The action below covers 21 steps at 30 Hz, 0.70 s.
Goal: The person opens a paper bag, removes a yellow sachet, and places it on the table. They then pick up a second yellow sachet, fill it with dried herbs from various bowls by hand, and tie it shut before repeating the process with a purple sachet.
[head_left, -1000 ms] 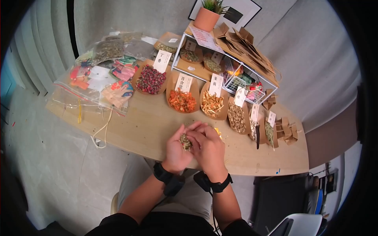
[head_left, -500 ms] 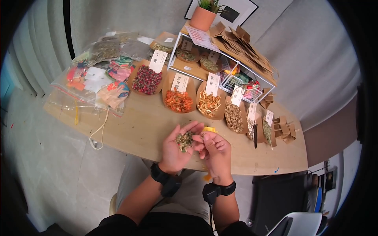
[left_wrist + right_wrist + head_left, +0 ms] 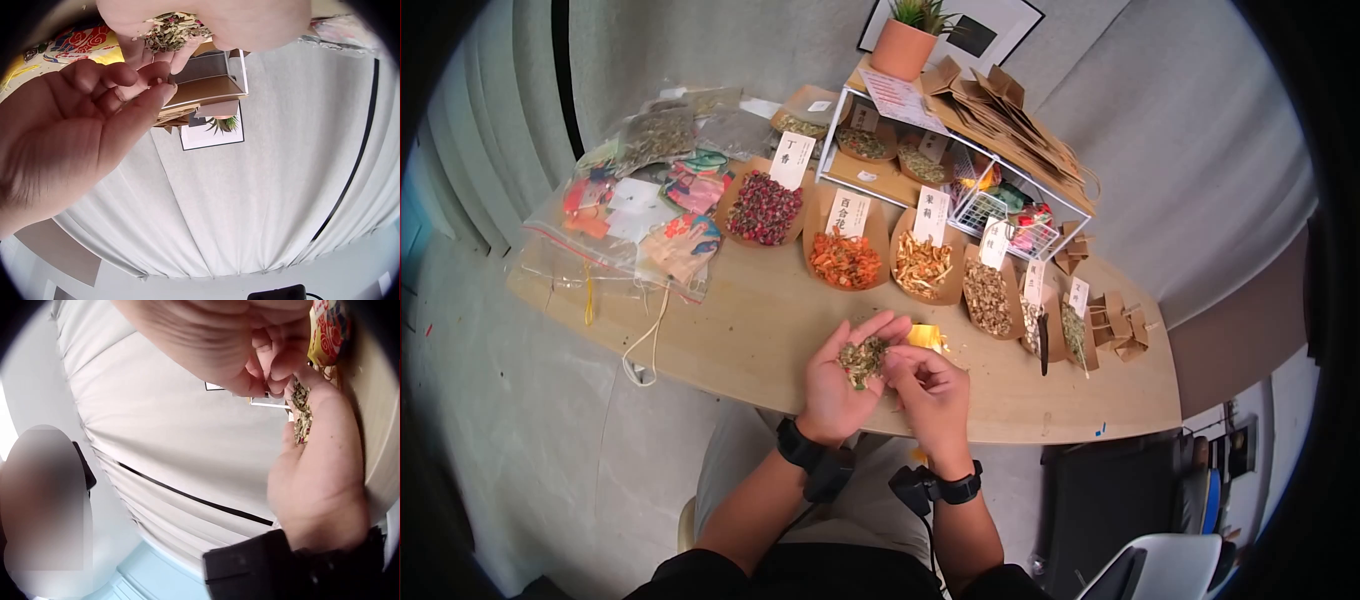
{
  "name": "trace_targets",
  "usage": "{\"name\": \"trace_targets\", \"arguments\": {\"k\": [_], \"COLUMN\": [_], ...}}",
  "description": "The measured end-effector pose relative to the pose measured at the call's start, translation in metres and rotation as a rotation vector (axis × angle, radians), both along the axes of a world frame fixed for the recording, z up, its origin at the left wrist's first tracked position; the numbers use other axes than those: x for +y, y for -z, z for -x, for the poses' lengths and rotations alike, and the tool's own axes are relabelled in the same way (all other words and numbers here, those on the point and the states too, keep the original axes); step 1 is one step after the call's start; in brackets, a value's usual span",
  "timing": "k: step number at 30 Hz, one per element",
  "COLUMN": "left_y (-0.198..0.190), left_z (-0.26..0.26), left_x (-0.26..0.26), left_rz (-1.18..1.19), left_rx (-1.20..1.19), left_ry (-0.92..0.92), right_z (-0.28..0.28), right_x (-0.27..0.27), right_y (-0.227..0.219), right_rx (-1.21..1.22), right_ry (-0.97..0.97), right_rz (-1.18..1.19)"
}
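Note:
My left hand (image 3: 837, 385) is held palm up over the table's near edge, fingers extended, with a heap of mixed dried herbs (image 3: 861, 362) in the palm. Green, pale and a few reddish bits show in the heap (image 3: 175, 32). Beside it my right hand (image 3: 932, 405) has its thumb and fingertips brought together at the heap's right side. In the left wrist view a tiny pale bit shows between the right hand's thumb and forefinger. Just beyond the hands lies a yellow pouch (image 3: 926, 338) with a red and blue pattern (image 3: 81, 47).
Paper trays of labelled dried flowers and herbs curve along the table, including dark red buds (image 3: 766, 208) and orange petals (image 3: 845, 260). Behind them is a small shelf (image 3: 870, 180) with a potted plant (image 3: 903, 48). A plastic bag of fabric pouches (image 3: 685, 245) lies left; small paper bags (image 3: 1112, 322) stand right.
The hands were together over the herbs; the right hand drew back to the right, then returned to the heap with fingertips together. More of the heap and the yellow pouch now shows.

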<state>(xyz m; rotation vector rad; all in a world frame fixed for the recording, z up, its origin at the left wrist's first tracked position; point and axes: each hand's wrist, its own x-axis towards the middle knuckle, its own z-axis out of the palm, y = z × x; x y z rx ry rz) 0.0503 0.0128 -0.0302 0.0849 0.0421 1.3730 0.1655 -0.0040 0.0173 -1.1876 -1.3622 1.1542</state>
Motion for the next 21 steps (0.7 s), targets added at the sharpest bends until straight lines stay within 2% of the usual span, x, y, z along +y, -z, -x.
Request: {"name": "trace_targets", "arguments": {"k": [5,8,11,13,15,18,21], "left_y": [0.001,-0.003,-0.001,0.000,0.000,-0.002,-0.003], "left_z": [0.001,0.002,0.000,0.000,0.000,-0.001,0.000], "left_x": [0.000,-0.001,0.000,0.001,0.000,0.000,0.001], "left_rz": [0.003,0.029,0.031,0.023,0.021,0.029,0.032], "left_rx": [-0.008,-0.021,-0.106,-0.118,-0.113,-0.101,-0.126], "left_ry": [0.007,0.019,0.007,0.008,0.004,-0.002,-0.006], "right_z": [0.004,0.001,-0.019,-0.033,-0.063,-0.101,-0.129], "right_x": [0.001,0.005,0.017,0.031,0.063,0.104,0.126], "right_y": [0.007,0.005,0.000,-0.015,-0.013,-0.014,0.009], "right_rx": [-0.069,-0.015,-0.092,-0.127,-0.266,-0.367,-0.886], "right_ry": [0.003,0.041,0.191,0.302,0.422,0.473,0.540], "right_rz": [-0.098,-0.131,-0.124,-0.213,-0.357,-0.330,-0.621]}}
